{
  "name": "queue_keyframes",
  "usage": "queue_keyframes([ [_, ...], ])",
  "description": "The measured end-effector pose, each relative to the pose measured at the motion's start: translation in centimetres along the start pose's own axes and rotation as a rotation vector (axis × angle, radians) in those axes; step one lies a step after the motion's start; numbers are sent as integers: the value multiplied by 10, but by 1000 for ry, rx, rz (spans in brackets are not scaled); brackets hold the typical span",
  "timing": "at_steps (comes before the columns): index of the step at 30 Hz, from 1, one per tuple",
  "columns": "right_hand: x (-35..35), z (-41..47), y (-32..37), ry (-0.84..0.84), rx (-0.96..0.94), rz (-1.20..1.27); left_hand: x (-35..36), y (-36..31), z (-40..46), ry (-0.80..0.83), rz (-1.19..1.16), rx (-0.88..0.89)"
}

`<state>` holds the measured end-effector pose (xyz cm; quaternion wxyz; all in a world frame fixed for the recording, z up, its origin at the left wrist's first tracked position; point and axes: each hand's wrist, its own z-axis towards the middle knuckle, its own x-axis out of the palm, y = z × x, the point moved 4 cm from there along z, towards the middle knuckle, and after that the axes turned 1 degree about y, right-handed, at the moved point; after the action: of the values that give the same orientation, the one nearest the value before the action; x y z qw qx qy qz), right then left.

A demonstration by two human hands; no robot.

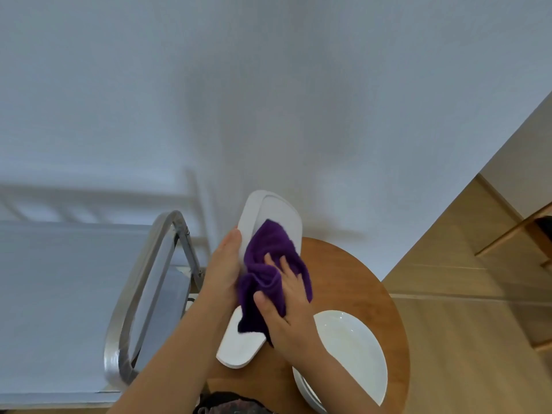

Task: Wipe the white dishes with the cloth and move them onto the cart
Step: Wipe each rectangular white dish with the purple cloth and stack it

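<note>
text: none readable | labels: none | numbers: none | signs: none

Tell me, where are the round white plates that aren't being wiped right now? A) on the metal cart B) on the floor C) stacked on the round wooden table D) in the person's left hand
C: the round white plates sit stacked on the round wooden table, beside the right hand pressing the purple cloth on the long white dish.
</note>
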<state>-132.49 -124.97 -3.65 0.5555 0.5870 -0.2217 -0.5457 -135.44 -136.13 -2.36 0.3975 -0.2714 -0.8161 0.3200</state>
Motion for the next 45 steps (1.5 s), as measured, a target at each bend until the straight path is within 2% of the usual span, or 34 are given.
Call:
queue_keyframes([
  [2, -5, -9, -8, 48, 191, 171, -11, -6, 8, -44, 193, 138],
  [3, -10, -11, -15, 13, 330, 250, -15, -9, 10, -40, 326, 225],
  [6, -24, -14, -44, -256, 746, 493, -20, -9, 11, 34, 646, 471],
  [8, -28, -8, -53, -359, 870, 753, -18, -2, 7, 98, 892, 616],
  [10, -30, 6, -54, -349, 910, 980, -12, 18, 2, 245, 1353, 773],
  [11, -32, 13, -53, -330, 927, 1026, -10, 31, -1, 340, 1596, 853],
  [12, -34, 18, -54, -319, 941, 1031, -8, 40, -4, 426, 1733, 914],
  [14, -39, 23, -61, -337, 952, 956, -5, 44, -8, 566, 1809, 962],
  [15, -40, 22, -66, -365, 959, 911, -5, 42, -7, 585, 1801, 1007],
  [16, -41, 21, -72, -403, 966, 878, -8, 42, -4, 559, 1805, 1080],
  [18, -39, 18, -82, -485, 962, 871, -20, 37, 6, 382, 1747, 1182],
  [19, -38, 19, -86, -513, 949, 890, -29, 35, 13, 266, 1683, 1104],
  [21, -34, 21, -94, -565, 937, 933, -48, 33, 30, 49, 1447, 762],
  [22, -33, 23, -98, -584, 934, 946, -56, 36, 37, 8, 1277, 563],
  [24, -28, 28, -107, -585, 933, 944, -67, 45, 51, -55, 956, 300],
  [30, -7, 43, -142, -477, 949, 751, -94, 71, 115, -202, 591, -135],
  [32, -2, 44, -155, -477, 997, 721, -101, 74, 143, -260, 571, -207],
  [35, -2, 42, -176, -536, 1068, 680, -112, 81, 187, -266, 598, -211],
  [42, -9, 18, -198, -634, 1162, 595, -144, 102, 272, -292, 920, -185],
  [45, -7, 12, -202, -653, 1185, 597, -155, 117, 292, -317, 923, -221],
])
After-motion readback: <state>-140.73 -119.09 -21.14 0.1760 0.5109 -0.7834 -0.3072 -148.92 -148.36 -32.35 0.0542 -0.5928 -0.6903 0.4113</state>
